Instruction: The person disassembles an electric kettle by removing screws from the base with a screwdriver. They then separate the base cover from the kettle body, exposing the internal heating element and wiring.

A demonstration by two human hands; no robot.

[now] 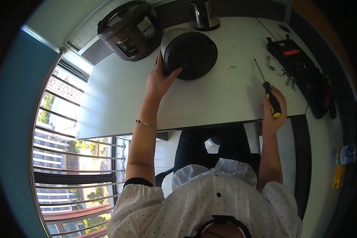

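Head view. Round appliance [192, 57] sits toward the far side of the white table [226, 97], between the rice cooker [133, 35] and the table's middle. Black disc face turned up toward the wearer, grey side showing behind; it looks tipped over, perhaps so the disc can be reached, though what bears its weight is hidden.

Left hand [158, 83] at its near left edge: thumb and forefinger spread wide, thumb on the rim of the disc, forefinger up along the side. Remaining fingers hidden. Reads as a steadying hold, since a round body could roll.

Right hand [273, 113] near the table's front edge, fingers curled round the black-and-yellow handle of a screwdriver [270, 97]. Shaft points away from the body, its tip well apart from the appliance; cannot tell whether the tip touches the table. Grip looks loose, more carrying than turning.

Tool case [301, 67] lies at the right, small metal pieces [288, 81] just beside it, probably for easy reach by that hand. Metal kettle [205, 18] stands at the back, beyond the appliance.
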